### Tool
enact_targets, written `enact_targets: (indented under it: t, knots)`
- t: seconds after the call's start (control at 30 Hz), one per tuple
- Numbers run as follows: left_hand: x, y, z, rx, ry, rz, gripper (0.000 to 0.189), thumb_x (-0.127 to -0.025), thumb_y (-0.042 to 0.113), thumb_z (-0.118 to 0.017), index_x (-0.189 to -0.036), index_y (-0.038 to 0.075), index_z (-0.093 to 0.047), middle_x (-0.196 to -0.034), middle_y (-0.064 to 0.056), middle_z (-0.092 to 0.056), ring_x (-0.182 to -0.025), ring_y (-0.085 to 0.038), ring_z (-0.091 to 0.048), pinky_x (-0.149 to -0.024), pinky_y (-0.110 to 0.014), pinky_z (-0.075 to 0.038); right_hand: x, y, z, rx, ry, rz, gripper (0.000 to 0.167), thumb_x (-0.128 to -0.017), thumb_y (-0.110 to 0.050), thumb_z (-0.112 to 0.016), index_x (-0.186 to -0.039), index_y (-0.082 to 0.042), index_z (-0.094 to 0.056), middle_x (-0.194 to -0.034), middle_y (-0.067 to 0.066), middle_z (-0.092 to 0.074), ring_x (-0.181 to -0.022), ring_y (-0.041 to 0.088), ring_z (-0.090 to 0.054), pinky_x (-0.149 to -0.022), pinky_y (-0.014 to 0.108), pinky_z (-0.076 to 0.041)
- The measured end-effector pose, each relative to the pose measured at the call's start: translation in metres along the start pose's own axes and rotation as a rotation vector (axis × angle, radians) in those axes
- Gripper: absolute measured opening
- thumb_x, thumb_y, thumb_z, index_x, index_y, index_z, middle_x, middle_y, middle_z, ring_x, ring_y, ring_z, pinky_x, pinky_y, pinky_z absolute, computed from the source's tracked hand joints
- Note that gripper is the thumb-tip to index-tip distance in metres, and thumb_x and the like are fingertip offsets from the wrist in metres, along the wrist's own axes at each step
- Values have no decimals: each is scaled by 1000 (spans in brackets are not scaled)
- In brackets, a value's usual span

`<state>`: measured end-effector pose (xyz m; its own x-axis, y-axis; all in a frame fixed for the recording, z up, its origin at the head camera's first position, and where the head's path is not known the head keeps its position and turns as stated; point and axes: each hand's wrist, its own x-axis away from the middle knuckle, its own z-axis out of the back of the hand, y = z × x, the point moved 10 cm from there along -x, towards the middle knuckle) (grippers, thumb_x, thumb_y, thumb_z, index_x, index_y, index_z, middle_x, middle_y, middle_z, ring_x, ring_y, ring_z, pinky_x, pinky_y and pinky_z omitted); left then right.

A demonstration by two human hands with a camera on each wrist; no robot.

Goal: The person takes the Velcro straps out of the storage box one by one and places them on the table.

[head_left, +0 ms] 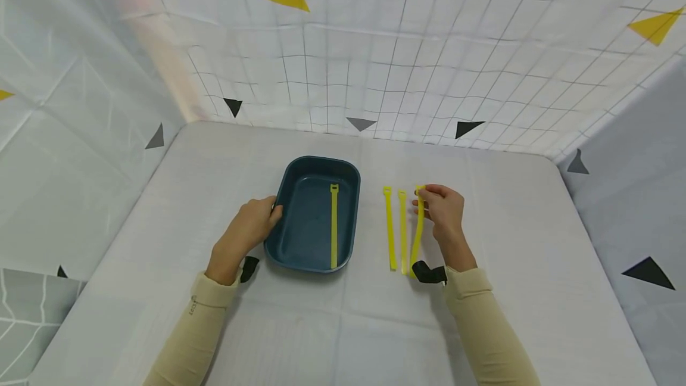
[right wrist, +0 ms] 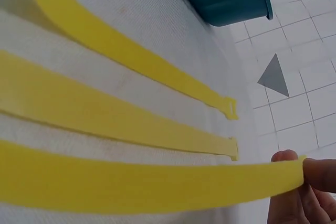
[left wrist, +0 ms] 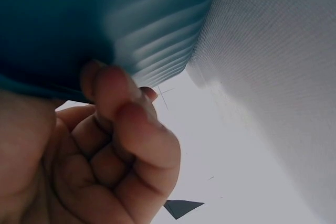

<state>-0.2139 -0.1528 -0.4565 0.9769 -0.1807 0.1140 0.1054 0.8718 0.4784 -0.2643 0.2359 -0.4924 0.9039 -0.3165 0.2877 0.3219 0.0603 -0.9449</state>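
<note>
My left hand (head_left: 250, 220) grips the left rim of a dark teal plastic tub (head_left: 300, 219), thumb over the edge and fingers curled against the outer wall in the left wrist view. One yellow hook-and-loop cable strap (head_left: 334, 225) with a slotted head lies inside, along the tub's right side. My right hand (head_left: 443, 207) pinches the slotted end of another yellow cable strap (right wrist: 157, 187) between thumb and fingers; its head end is raised and its tail hangs toward the table. Just left of it, two more yellow straps, an outer strap (head_left: 390, 231) and a middle strap (head_left: 403, 234), lie side by side.
A white cloth covers the table (head_left: 289, 326). Behind it hangs a white sheet with a grid (head_left: 386, 64) and yellow, grey and black triangles. Similar sheets stand at the left and right sides. A black wrist mount (head_left: 429, 273) is strapped to my right wrist.
</note>
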Motion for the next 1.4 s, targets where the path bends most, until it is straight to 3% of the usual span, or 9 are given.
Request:
enact_targets:
  t: [0.33,0.67,0.87,1.1,1.4]
  knots:
    - [1,3,2,4,15,-25,21,-104,14,-50,-92,-1,-57,-67,-6,-52,-57,-20,-50,-55,-34,-42,-6,4,0,23,-2,2,28,-96,-12,-65,-119,3,-61,-117,19,-66,-91,27,-70,-68,24,-55]
    - [1,1,0,1,8,-14,21,-104,15,-49,-91,0,-56,-66,-6,-51,-58,-21,-49,-56,-35,-42,-15,8,1,100,-12,15,27,-95,-10,-64,-119,4,-64,-114,15,-62,-90,19,-64,-72,24,-54]
    - [0,0,0,-5,6,-7,21,-104,15,-49,-91,1,-56,-66,-6,-51,-58,-21,-49,-57,-35,-42,-18,10,-1,177,-34,25,28,-97,-12,-62,-121,3,-64,-117,16,-62,-97,23,-63,-76,25,-53]
    - [0,2,-1,5,-6,-7,21,-104,16,-49,-95,-1,-58,-68,-6,-53,-60,-21,-51,-59,-36,-44,-22,16,-2,183,-50,12,28,-97,-11,-62,-121,4,-63,-118,18,-61,-91,22,-64,-75,26,-54]
    - [1,2,1,-1,5,-9,21,-104,16,-49,-91,0,-56,-66,-6,-50,-58,-21,-49,-57,-35,-42,-26,14,-3,244,-40,74,27,-96,-9,-63,-118,6,-66,-110,19,-63,-77,17,-62,-65,20,-53]
